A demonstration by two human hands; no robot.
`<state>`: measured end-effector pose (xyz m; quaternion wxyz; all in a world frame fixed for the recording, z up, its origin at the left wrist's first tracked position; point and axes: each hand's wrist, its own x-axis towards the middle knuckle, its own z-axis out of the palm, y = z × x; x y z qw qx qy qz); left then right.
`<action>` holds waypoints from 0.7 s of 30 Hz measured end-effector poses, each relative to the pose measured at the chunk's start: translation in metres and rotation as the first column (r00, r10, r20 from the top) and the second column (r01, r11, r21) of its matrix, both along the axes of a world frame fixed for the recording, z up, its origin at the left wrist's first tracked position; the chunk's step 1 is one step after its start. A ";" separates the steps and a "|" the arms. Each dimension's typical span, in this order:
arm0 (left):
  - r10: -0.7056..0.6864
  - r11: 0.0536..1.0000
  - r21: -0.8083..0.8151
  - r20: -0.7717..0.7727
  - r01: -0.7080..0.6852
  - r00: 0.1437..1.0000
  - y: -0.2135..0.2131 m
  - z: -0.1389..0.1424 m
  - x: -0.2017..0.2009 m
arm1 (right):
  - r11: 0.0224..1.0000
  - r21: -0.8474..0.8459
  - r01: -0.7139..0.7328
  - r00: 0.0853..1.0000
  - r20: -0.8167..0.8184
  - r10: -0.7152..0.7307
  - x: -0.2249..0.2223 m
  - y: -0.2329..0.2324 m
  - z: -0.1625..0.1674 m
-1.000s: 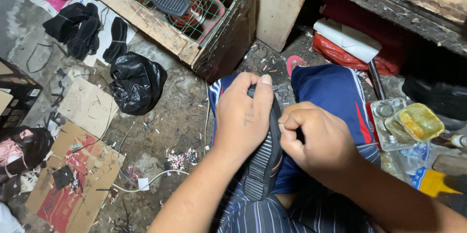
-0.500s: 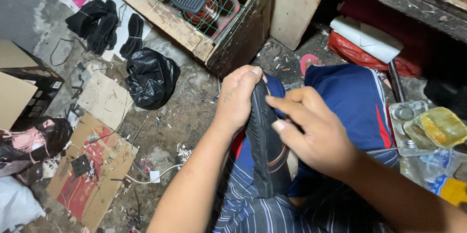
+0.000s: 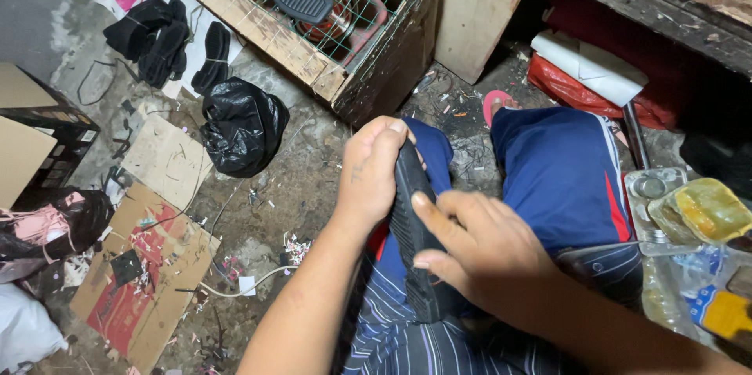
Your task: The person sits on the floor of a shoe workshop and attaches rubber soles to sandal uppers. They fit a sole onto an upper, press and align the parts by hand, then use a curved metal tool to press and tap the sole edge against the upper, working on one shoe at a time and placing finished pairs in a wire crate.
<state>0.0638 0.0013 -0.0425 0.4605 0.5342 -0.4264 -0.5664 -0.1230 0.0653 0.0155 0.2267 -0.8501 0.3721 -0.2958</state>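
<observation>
Black shoe sole in both hands

sole between hands, over lap, crate ahead

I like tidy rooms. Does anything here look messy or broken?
Yes. The floor is littered with scraps, with torn cardboard lying flat and shoe soles scattered loose. The sole held by the left hand and right hand shows no damage I can see.

head cam | looks steeply down | close over lap, floor beyond | single view
</observation>
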 end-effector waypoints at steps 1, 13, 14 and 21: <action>-0.001 1.000 -0.004 -0.031 0.001 1.000 0.003 0.002 0.002 | 1.000 0.014 -0.021 0.999 0.032 0.020 -0.001 0.004 0.000; -0.090 0.994 -0.067 -0.077 0.085 0.993 0.012 0.022 -0.001 | 0.979 0.197 0.049 0.950 0.295 -0.107 -0.015 0.014 -0.019; -0.109 0.992 -0.077 -0.088 0.102 0.990 0.011 0.020 -0.001 | 0.979 0.200 0.040 0.949 0.300 -0.100 -0.015 0.014 -0.018; -0.054 0.998 0.003 -0.399 0.060 0.915 -0.005 -0.010 0.019 | 0.936 0.352 -0.003 0.989 0.143 -0.050 -0.022 0.018 -0.026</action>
